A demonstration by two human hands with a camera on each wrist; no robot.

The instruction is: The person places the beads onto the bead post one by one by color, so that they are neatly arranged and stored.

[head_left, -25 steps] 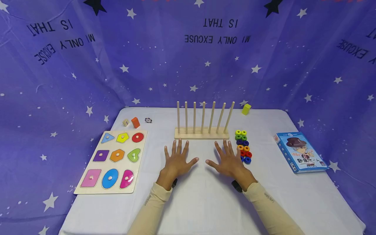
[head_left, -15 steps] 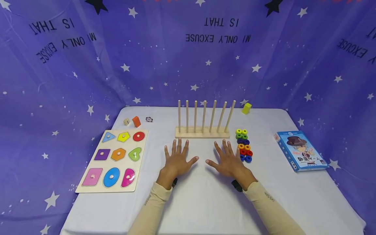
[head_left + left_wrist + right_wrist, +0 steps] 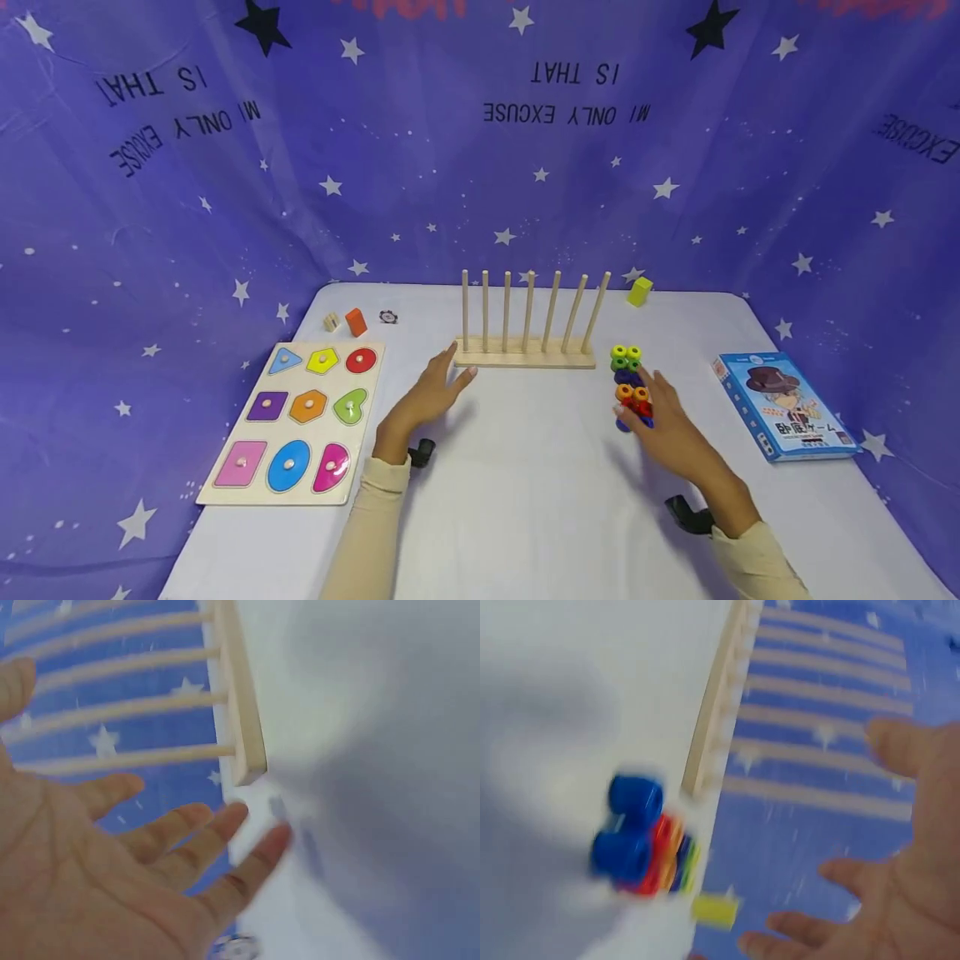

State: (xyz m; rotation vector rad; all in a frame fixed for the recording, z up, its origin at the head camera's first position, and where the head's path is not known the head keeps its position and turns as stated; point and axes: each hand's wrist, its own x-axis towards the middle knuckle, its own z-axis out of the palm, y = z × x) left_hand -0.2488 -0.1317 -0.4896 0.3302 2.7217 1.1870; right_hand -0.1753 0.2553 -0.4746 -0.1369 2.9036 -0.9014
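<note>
A wooden peg rack (image 3: 525,357) with several upright dowels stands at the back middle of the table. My left hand (image 3: 426,398) is beside the rack's left end, its fingers loosely extended and nothing in its grasp. In the left wrist view the fingertips (image 3: 279,838) come close to the base's end; the head view does not settle whether they touch it. Over the right side of the colored beads (image 3: 628,392) hovers my right hand (image 3: 675,433), fingers apart and holding nothing. The beads lie in paired rows of yellow, green, dark blue, orange, red and blue, partly hidden by that hand.
A shape puzzle board (image 3: 292,423) lies at the left. Behind it are an orange block (image 3: 356,322), a small striped block (image 3: 332,322) and a small round dark-edged piece (image 3: 387,317). A yellow-green block (image 3: 640,292) stands back right, and a blue game box (image 3: 787,407) lies far right.
From side by side in front of the rack, my hands have moved apart. The left shifted to the rack's left end, the right over to the beads. The head view tilted slightly.
</note>
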